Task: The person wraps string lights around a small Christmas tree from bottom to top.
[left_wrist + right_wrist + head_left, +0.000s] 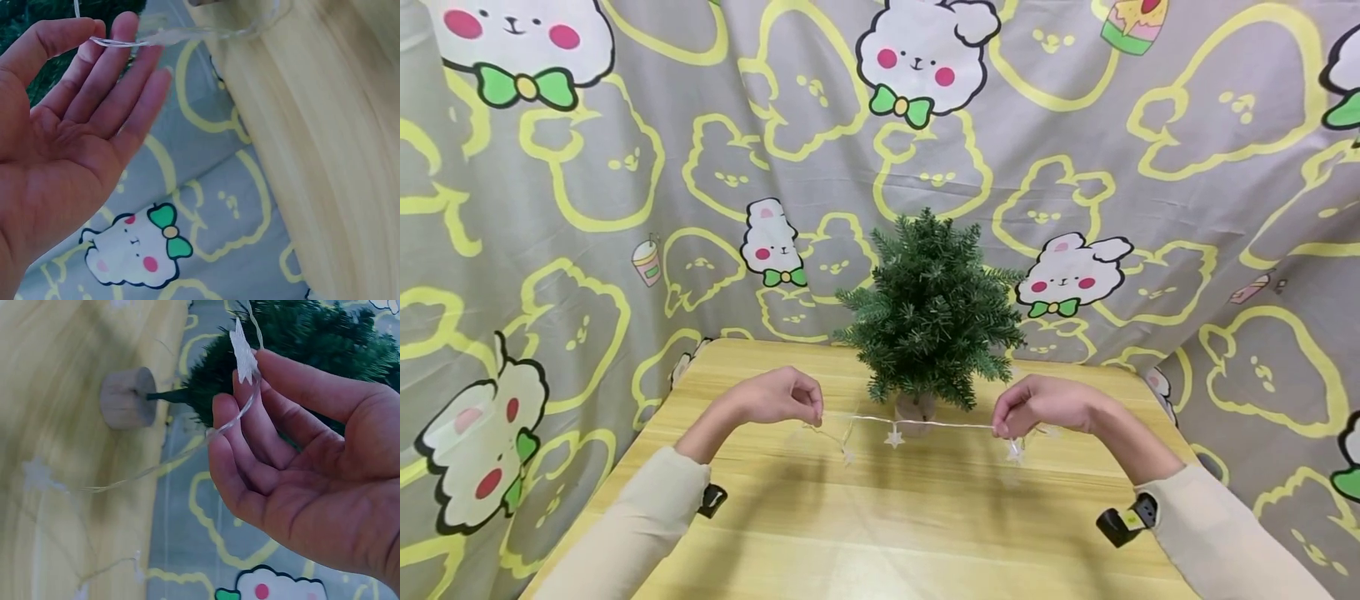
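Note:
A thin clear string of star lights [955, 426] stretches in front of a small artificial Christmas tree [932, 317]. My left hand [782, 395] pinches the wire between thumb and fingertips on the left; its other fingers are extended in the left wrist view. On the right, my right hand [1051, 403] pinches the string, with a white star [243, 353] right at the fingertips in the right wrist view. One star [893, 437] hangs from the middle span, and more wire dangles beside each hand. The tree's round wooden base [128, 399] stands behind the string.
A light wood-grain table [865, 533] lies under both hands. Grey curtain [820, 167] with rabbit and yellow outline prints surrounds its back and sides. Black wrist devices sit at the left cuff [688, 479] and right cuff [1180, 508].

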{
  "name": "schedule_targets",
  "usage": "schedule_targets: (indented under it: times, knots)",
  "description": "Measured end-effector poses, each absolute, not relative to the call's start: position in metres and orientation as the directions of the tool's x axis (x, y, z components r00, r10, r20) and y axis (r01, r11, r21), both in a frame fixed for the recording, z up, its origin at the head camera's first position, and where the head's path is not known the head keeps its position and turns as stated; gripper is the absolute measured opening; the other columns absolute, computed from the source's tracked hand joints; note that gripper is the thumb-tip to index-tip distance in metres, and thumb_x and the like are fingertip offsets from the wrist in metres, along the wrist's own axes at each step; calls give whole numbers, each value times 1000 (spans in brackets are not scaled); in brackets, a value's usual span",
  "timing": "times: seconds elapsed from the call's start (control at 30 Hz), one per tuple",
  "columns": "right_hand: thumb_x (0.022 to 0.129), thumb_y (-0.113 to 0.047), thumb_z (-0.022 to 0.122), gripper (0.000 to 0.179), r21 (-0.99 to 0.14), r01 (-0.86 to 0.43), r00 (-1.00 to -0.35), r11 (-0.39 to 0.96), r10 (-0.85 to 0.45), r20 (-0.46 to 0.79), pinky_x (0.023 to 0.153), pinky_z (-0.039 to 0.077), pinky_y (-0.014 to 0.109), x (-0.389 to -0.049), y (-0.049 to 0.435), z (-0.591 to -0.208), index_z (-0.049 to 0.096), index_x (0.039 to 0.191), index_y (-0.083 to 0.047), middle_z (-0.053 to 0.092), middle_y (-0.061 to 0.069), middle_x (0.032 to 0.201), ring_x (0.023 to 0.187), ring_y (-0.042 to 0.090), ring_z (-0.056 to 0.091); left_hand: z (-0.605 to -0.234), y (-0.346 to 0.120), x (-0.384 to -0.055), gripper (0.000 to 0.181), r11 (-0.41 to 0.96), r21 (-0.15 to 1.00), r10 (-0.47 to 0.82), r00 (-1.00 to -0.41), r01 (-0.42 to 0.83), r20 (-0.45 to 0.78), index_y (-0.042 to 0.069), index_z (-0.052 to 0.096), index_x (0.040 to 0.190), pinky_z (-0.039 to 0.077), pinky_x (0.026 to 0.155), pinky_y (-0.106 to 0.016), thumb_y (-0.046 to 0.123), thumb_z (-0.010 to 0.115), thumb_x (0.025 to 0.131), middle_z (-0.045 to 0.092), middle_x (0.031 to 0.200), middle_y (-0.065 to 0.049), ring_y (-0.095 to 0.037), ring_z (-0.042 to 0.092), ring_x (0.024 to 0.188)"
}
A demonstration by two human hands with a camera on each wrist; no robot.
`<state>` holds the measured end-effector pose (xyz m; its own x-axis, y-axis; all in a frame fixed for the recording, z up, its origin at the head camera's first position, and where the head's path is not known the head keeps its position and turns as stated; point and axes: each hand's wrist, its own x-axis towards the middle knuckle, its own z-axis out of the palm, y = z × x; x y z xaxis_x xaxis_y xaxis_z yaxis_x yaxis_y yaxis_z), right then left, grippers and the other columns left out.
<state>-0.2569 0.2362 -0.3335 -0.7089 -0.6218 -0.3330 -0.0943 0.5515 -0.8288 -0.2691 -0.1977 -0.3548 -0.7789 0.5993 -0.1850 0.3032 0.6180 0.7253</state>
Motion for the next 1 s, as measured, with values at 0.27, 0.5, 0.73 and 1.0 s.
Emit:
schedule_targets:
  times: [0.27,0.5,0.73,1.0]
  knots:
    - [89,-10,68,19,-802,-129,-669,583,-648,-364,87,52,39,-259,254,-310,70,99,6,69,9,94,88,20,64,-340,-205,-267,6,635,706,610,-764,312,-210,7,67,87,51,84,-33,9,66,92,76,89,-2,-15,71,87]
    - [90,-13,67,22,-799,-153,-651,582,-667,-362,88,51,38,-261,266,-292,69,100,7,68,7,95,88,17,63,-322,-207,-267,8,601,724,628,-760,339,-165,10,73,92,53,91,-40,8,65,90,73,94,-5,-18,67,88]
    - [92,-10,64,22,-812,-183,-635,554,-697,-332,87,52,35,-263,269,-279,68,103,8,69,6,95,88,16,64,-302,-213,-267,29,620,696,649,-735,362,-196,15,73,91,48,101,-43,29,53,106,73,95,-2,-18,67,101]
    - [93,-13,66,23,-799,-147,-645,584,-669,-370,94,48,37,-258,273,-260,67,106,6,68,6,98,93,19,63,-288,-224,-267,20,636,687,698,-642,353,-317,17,71,102,44,103,-40,34,62,100,72,101,-1,-18,63,108]
